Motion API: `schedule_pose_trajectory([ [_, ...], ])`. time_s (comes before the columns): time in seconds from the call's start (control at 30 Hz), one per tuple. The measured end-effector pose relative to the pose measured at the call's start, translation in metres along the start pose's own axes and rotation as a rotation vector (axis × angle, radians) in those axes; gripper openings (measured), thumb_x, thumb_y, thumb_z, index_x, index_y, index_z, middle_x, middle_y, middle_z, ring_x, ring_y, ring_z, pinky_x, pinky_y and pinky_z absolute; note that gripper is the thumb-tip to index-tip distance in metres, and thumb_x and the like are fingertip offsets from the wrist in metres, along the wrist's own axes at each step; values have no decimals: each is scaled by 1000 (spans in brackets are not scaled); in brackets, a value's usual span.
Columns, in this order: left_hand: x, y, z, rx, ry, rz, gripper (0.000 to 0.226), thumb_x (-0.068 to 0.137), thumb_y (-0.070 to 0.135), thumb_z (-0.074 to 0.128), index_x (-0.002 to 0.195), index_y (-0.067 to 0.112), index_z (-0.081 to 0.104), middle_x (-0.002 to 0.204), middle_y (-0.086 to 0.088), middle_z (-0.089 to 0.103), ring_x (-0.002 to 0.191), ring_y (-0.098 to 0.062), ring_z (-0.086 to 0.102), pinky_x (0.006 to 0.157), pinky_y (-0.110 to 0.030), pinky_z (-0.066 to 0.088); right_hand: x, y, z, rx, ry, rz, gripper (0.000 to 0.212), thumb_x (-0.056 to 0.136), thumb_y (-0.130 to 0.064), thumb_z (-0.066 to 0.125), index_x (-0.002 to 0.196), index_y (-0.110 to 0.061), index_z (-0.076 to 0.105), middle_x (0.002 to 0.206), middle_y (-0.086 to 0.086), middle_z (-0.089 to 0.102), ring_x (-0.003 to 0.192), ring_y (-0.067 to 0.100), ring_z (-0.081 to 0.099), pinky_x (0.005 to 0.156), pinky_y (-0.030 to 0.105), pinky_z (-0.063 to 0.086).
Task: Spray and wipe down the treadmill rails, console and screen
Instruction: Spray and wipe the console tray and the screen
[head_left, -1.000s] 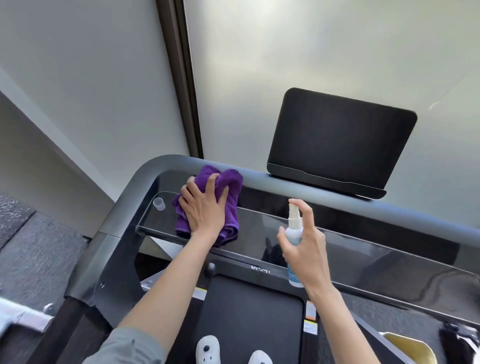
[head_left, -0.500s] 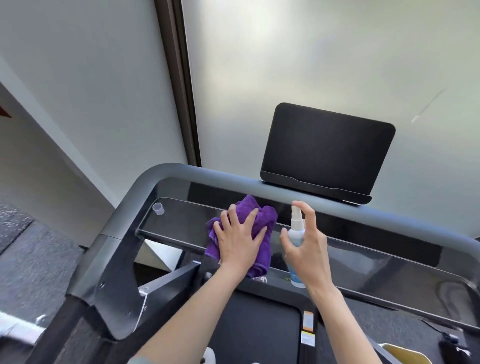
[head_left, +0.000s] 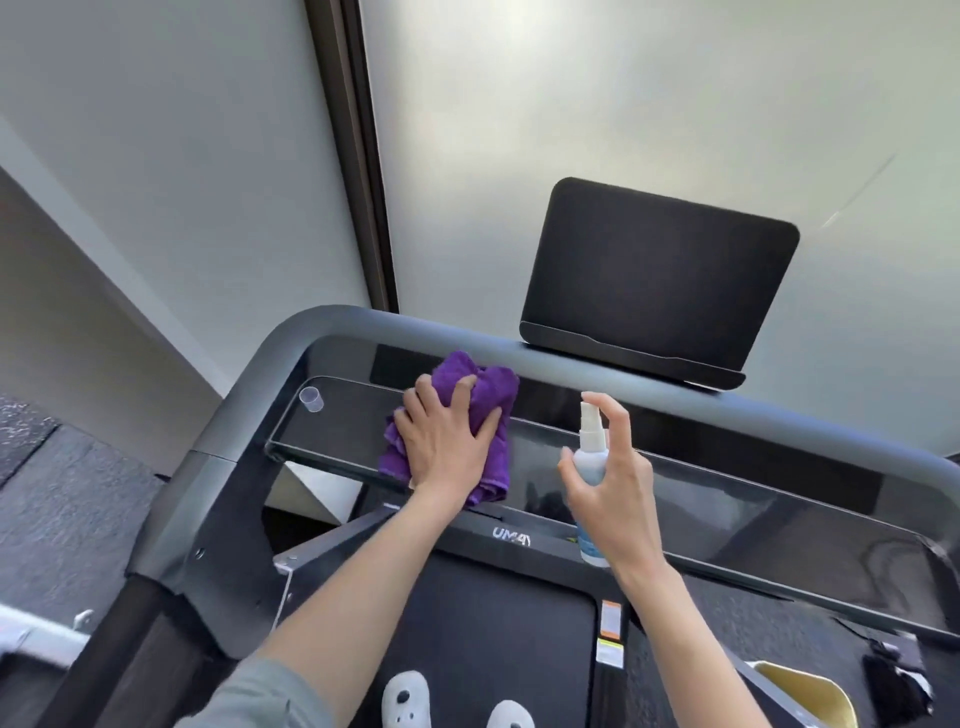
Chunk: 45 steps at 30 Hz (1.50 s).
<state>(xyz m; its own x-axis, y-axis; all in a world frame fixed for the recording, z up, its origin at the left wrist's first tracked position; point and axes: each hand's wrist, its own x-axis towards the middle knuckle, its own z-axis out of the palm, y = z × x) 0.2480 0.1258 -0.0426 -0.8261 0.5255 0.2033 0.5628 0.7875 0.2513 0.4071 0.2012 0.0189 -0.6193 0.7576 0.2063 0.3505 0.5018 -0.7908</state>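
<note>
1. Left hand (head_left: 447, 447), fingers spread flat, presses a purple cloth (head_left: 488, 395) on the console (head_left: 727, 499), frame centre.
2. Right hand (head_left: 615, 493) grips a spray bottle (head_left: 592, 457) upright, just right.
3. Dark screen (head_left: 660, 275) stands upper right.

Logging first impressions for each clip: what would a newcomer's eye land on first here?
The bright purple cloth stands out most, pressed flat under the left hand on the glossy black console shelf, toward its left end. Just right of it, the right hand holds a small white spray bottle upright, index finger on the nozzle. Behind, the dark screen stands on the grey top rail.
</note>
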Motion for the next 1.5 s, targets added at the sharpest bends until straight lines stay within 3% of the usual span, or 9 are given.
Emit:
schedule_pose_trajectory([
  [0.2,-43,21,-1,-31,21,22,49,82,60,60,119,29,59,123,-18,51,102,-34,49,83,-46,41,8,-4,-8,2,30,-52,59,87,-5,66,131,-37,42,50,-9,43,45,13,41,54,32,47],
  [0.37,21,28,7,24,-44,33,48,94,60,37,126,27,47,132,-18,40,112,-36,41,88,-47,35,15,9,-19,-20,77,-19,58,87,-5,66,130,-35,42,54,-9,42,48,12,41,53,22,41],
  [0.57,24,53,19,-33,73,-84,46,93,59,41,124,26,38,134,-22,42,115,-41,44,89,-50,37,8,27,-35,17,120,18,58,88,-4,64,130,-36,39,58,-3,46,50,21,45,54,34,46],
  [0.67,-10,74,17,27,-36,25,55,90,62,45,130,23,44,138,-21,39,120,-40,41,92,-50,35,-6,33,-46,21,155,39,58,88,-3,64,130,-35,40,52,-5,42,45,15,40,52,26,42],
  [0.83,-67,86,14,31,-17,129,58,82,64,57,125,25,54,123,-18,53,108,-36,49,85,-48,40,-21,42,-60,27,133,33,61,87,-2,65,131,-38,40,47,-9,41,43,9,40,51,14,39],
  [0.93,-69,91,15,33,17,102,57,82,62,60,122,21,57,120,-19,55,104,-36,52,78,-47,42,-17,43,-66,22,127,39,61,88,-3,65,131,-38,39,48,-8,40,44,10,38,52,19,40],
  [1.13,4,115,31,60,-72,141,59,94,63,36,136,22,39,144,-19,34,122,-37,38,91,-50,32,-3,56,-64,3,122,33,56,88,-4,64,132,-31,41,50,-10,38,45,11,35,59,32,46],
  [1.33,-18,124,33,2,15,70,58,90,62,47,129,19,48,143,-21,38,122,-41,41,91,-51,36,4,57,-71,5,146,37,56,89,-7,64,130,-34,39,55,-7,46,50,19,44,59,34,47],
  [1.5,-80,131,29,13,35,223,53,83,63,58,118,22,56,130,-17,50,110,-36,49,83,-50,43,-5,53,-82,39,151,49,57,89,-6,65,132,-33,38,54,2,51,49,25,48,61,45,53],
])
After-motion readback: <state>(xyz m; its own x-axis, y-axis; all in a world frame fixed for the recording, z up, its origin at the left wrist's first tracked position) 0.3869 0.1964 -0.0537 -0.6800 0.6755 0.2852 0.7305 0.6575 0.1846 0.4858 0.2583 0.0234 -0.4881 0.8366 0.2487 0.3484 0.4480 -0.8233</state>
